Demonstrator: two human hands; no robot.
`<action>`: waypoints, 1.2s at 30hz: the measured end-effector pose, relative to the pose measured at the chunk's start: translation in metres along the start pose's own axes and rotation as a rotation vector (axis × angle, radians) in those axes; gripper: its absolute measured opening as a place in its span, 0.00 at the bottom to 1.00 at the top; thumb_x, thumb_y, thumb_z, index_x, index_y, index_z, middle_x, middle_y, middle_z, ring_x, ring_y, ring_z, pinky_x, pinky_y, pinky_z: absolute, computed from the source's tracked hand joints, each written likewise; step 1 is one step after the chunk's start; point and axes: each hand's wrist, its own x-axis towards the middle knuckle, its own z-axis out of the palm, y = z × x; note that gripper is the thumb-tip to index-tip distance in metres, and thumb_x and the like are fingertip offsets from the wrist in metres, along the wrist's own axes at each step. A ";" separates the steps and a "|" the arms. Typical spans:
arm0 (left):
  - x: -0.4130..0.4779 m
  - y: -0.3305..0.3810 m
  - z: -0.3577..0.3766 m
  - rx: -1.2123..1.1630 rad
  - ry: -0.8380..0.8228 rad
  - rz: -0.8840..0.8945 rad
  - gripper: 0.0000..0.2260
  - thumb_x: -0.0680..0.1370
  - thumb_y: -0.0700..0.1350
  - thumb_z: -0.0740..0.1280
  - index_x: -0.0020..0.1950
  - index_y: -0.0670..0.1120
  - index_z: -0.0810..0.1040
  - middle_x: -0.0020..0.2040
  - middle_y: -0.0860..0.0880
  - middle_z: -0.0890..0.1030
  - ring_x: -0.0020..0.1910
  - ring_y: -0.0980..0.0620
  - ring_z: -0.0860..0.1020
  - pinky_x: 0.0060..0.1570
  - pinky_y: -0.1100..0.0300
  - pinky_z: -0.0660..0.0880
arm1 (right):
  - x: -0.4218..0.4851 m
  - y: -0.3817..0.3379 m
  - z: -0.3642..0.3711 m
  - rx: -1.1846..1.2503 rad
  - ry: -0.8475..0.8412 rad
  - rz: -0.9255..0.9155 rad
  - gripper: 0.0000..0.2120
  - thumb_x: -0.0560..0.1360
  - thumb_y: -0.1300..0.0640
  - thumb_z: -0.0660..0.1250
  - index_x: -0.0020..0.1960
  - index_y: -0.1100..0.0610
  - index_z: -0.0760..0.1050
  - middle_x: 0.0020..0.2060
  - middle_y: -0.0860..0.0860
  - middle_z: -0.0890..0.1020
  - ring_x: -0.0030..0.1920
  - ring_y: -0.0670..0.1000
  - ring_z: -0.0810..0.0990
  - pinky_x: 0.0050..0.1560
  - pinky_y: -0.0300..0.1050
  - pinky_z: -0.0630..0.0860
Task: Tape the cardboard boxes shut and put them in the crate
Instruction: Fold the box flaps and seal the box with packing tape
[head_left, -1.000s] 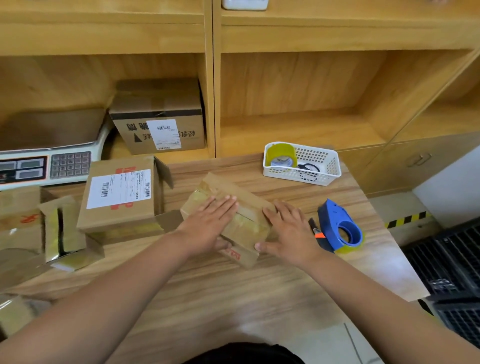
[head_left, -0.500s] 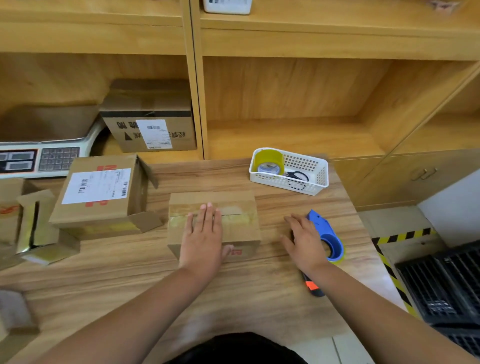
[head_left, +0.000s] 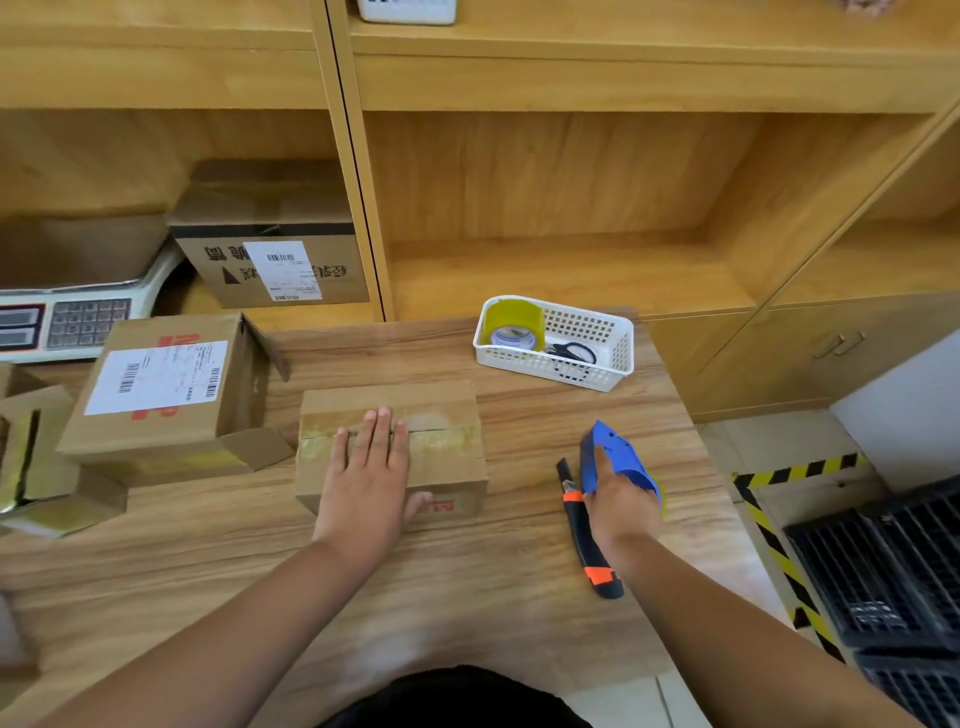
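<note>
A small cardboard box (head_left: 441, 415) lies square on the wooden table (head_left: 467, 597), old tape across its top seam. My left hand (head_left: 366, 478) presses flat on its lid, fingers straight, thumb over the front face. To the right my right hand (head_left: 618, 499) grips a blue tape dispenser (head_left: 610, 452), raised slightly off the table. A black slatted crate (head_left: 883, 571) stands on the floor at the right.
A black and orange utility knife (head_left: 587, 540) lies beside the dispenser. A white basket (head_left: 618, 353) holds a tape roll (head_left: 514, 325) and scissors. A larger labelled box (head_left: 156, 389) with open flaps sits left, more boxes beyond it, a scale (head_left: 67, 317) behind.
The small box was turned from a diagonal to square. My right hand left the box, reached the blue dispenser and now grips it. My left hand stayed flat on the lid.
</note>
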 end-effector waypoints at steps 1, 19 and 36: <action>0.000 0.000 0.000 0.002 -0.002 0.000 0.39 0.78 0.64 0.54 0.77 0.40 0.45 0.77 0.38 0.46 0.77 0.42 0.46 0.73 0.44 0.43 | -0.001 -0.001 -0.001 0.040 -0.014 0.016 0.32 0.81 0.47 0.54 0.78 0.50 0.41 0.33 0.49 0.73 0.29 0.48 0.70 0.28 0.40 0.65; 0.002 -0.008 -0.008 -0.221 -0.100 -0.031 0.39 0.76 0.66 0.53 0.78 0.45 0.45 0.78 0.45 0.43 0.77 0.48 0.40 0.73 0.49 0.37 | -0.048 -0.016 -0.054 0.732 0.419 -0.203 0.23 0.75 0.69 0.61 0.69 0.59 0.68 0.54 0.56 0.76 0.58 0.59 0.69 0.64 0.51 0.63; -0.012 -0.032 -0.117 -1.247 -0.069 0.162 0.21 0.78 0.45 0.62 0.56 0.75 0.71 0.62 0.68 0.71 0.57 0.79 0.64 0.50 0.77 0.64 | -0.102 -0.046 -0.077 0.876 0.816 -0.778 0.13 0.81 0.52 0.53 0.60 0.58 0.67 0.55 0.42 0.68 0.64 0.39 0.64 0.67 0.44 0.61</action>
